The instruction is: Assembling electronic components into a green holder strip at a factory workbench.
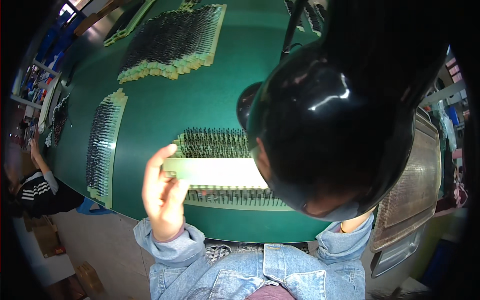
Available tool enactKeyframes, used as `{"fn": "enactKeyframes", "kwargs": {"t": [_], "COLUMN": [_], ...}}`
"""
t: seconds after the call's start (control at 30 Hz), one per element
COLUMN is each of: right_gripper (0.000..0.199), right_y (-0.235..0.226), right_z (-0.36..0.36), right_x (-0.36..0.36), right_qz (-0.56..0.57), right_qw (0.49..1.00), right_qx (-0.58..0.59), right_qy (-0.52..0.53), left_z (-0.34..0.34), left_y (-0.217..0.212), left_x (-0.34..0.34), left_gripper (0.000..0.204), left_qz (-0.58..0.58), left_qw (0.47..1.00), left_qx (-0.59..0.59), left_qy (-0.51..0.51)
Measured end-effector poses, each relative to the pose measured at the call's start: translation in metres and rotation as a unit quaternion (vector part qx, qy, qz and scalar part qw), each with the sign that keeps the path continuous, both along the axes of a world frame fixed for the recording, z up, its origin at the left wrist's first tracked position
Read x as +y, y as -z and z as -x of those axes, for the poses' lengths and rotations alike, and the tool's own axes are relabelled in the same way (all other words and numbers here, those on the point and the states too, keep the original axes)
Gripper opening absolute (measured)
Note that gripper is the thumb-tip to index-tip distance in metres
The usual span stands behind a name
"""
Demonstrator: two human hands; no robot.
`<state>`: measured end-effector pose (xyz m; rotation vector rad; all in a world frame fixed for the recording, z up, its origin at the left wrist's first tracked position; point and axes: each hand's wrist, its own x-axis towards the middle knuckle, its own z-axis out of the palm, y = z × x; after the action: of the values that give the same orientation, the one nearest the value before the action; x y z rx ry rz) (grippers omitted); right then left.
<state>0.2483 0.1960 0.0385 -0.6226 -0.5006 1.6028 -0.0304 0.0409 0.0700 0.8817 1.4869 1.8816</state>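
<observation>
Near the table's front edge, my left hand grips the left end of a pale, brightly lit strip between thumb and fingers. The strip lies crosswise, its right end hidden behind a glossy black rounded lamp hood. Just beyond the strip is a batch of similar strips with rows of dark pins. On the near side another pinned strip shows, with dark pins along it. My right hand is hidden by the hood; only the wrist shows, so its fingers cannot be made out.
Stacks of pinned strips stand on the green table: a large stack at the far left and a narrower row at the left. A brown tray stands at the right. Another person is at the left edge.
</observation>
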Motion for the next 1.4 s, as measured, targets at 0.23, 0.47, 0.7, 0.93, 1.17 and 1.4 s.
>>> {"fn": "enactKeyframes", "kwargs": {"t": [0.23,0.47,0.7,0.93,1.17,1.4], "right_gripper": [0.034,0.029,0.023,0.028,0.043,0.04], "right_y": [0.006,0.014,0.015,0.016,0.018,0.027], "right_z": [-0.001,0.001,0.005,0.001,0.004,-0.006], "right_x": [-0.004,-0.005,-0.004,-0.001,-0.011,-0.016], "right_qz": [-0.014,-0.006,-0.014,-0.02,-0.072,-0.102], "right_qw": [0.993,0.987,0.98,0.969,0.949,0.968], "right_qx": [-0.039,-0.09,-0.1,-0.028,-0.096,-0.173], "right_qy": [-0.115,-0.134,-0.171,-0.243,-0.293,-0.153], "left_z": [0.014,0.017,0.011,-0.018,0.016,0.101], "left_y": [0.005,0.006,0.002,-0.03,-0.003,0.013], "left_x": [-0.007,-0.004,-0.004,-0.002,-0.045,-0.113], "left_gripper": [0.05,0.049,0.072,0.054,0.038,0.019], "left_qz": [-0.028,0.002,0.123,0.273,0.201,0.306], "left_qw": [0.999,0.996,0.906,0.687,0.872,0.934], "left_qx": [-0.038,-0.09,0.389,0.659,0.307,0.135], "left_qy": [-0.005,-0.025,-0.113,0.141,0.323,-0.128]}}
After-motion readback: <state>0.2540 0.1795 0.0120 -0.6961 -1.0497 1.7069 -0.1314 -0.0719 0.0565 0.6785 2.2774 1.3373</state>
